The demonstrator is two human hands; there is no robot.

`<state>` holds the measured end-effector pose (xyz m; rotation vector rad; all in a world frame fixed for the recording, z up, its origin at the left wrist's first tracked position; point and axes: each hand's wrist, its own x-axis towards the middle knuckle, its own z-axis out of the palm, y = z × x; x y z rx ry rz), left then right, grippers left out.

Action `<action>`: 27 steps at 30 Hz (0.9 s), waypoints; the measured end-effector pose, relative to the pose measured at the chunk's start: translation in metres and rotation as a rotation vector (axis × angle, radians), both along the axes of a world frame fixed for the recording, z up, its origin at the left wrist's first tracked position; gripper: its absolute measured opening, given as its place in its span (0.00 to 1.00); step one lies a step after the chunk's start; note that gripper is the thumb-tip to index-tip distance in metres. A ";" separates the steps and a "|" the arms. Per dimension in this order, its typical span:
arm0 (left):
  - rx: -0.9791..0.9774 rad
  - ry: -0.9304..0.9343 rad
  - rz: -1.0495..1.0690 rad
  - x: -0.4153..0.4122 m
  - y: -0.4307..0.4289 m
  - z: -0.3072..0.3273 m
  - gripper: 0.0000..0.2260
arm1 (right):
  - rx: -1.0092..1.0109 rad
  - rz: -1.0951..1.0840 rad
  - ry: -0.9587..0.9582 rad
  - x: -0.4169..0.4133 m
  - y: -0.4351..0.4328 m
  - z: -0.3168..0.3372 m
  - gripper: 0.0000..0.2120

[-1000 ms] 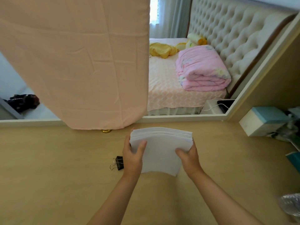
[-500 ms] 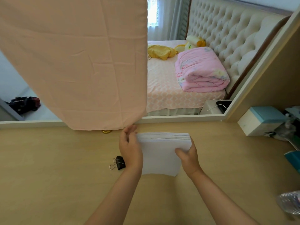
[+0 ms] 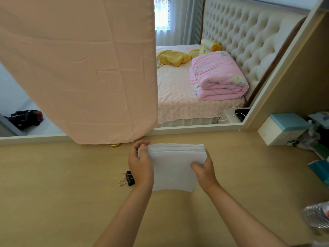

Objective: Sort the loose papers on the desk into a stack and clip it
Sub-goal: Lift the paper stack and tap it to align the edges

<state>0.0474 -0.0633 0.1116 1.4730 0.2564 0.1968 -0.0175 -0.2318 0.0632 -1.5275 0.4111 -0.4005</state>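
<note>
I am holding the paper stack (image 3: 174,168) over the middle of the desk (image 3: 53,184), its far edge showing the layered sheet ends, not quite flush. I cannot tell whether its near edge is touching the desk. My left hand (image 3: 140,164) is gripping the stack's left edge, fingers curling round the far left corner. My right hand (image 3: 204,170) is pinching the right edge, thumb lying on the top sheet. The black binder clip (image 3: 128,179) is lying on the desk just left of my left wrist, its wire handles pointing left. Bare desk is stretching left and near of the clip. A pink cloth (image 3: 80,68) is hanging just beyond the stack, to the left. A white and teal box (image 3: 283,129) is sitting far right, well apart from the stack.
</note>
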 end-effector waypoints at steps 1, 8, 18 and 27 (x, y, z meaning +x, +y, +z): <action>-0.011 -0.013 -0.008 0.000 0.000 0.001 0.10 | 0.012 -0.006 -0.001 0.000 0.001 0.001 0.23; -0.067 -0.153 -0.097 0.006 0.009 -0.013 0.14 | 0.047 -0.065 0.031 0.001 0.002 0.000 0.23; -0.210 0.045 -0.355 0.013 0.021 -0.053 0.15 | -0.005 -0.097 -0.008 0.006 0.004 -0.016 0.24; -0.429 0.047 -0.368 0.006 0.023 -0.079 0.25 | -0.032 -0.161 -0.015 0.013 0.007 -0.034 0.27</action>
